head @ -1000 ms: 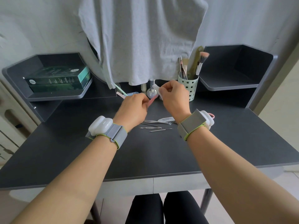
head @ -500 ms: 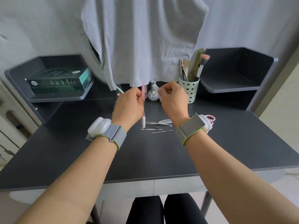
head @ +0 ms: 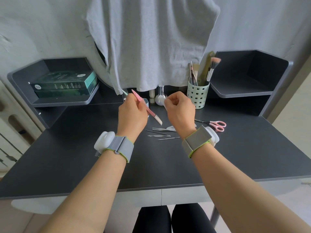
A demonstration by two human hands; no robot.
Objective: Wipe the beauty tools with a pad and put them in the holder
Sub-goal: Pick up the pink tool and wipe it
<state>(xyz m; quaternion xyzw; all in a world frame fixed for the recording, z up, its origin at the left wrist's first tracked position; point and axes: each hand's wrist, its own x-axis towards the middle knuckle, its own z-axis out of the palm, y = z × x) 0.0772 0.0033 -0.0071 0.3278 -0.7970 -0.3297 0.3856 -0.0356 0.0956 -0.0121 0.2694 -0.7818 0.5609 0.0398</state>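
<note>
My left hand (head: 133,113) grips a pink-handled tool (head: 148,110) above the dark desk, its metal blade end slanting down to the right. My right hand (head: 180,110) pinches a white pad (head: 165,105) close to the right of the tool, not touching it. Several thin metal tools (head: 159,132) lie on the desk below my hands. Pink scissors (head: 214,124) lie to the right of them. The pale green perforated holder (head: 198,95) stands at the back right with several brushes in it.
Small bottles (head: 160,96) stand at the back behind my hands. A grey cloth (head: 151,39) hangs over them. A green box (head: 65,84) rests on the left shelf. The raised right shelf (head: 240,88) sits beside the holder. A white packet (head: 171,127) lies among the metal tools.
My left hand has turned the pink tool from upright to slanting, blade end down to the right. My right hand stays in place with the pad.
</note>
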